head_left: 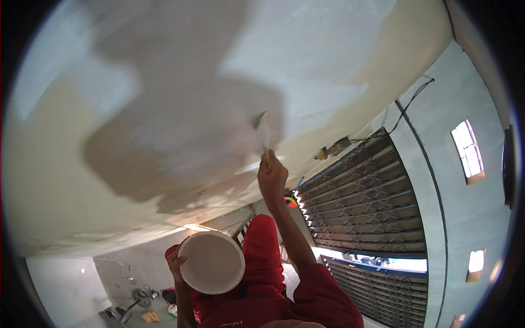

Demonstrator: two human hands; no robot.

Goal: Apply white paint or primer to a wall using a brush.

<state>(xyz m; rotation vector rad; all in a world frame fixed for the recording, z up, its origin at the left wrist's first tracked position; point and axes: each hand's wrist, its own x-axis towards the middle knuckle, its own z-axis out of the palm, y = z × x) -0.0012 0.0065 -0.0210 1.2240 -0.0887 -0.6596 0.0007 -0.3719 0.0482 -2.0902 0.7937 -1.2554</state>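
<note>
In my right hand [272, 174] is the handle of a white-coated flat hand tool [264, 129]; whether it is a brush or a scraper is not clear. Its far end meets the cream wall [49, 164], beside its own dark shadow. Whitish patches [311, 69] spread over the wall, and a broad shadow crosses them. My left hand [177, 264] grips the rim of a round white bucket [212, 264] at its left side, thumb over the edge. The bucket's mouth faces me, and its inside looks pale. It hangs in front of my red clothing.
At the right, folding metal lattice gates [365, 197] stand beside a pale blue wall [451, 164] with small windows. Loose cables [410, 100] and an electrical box [339, 145] sit near the wall edge. Coiled cable [141, 297] and a fan-like object [125, 315] lie low at left.
</note>
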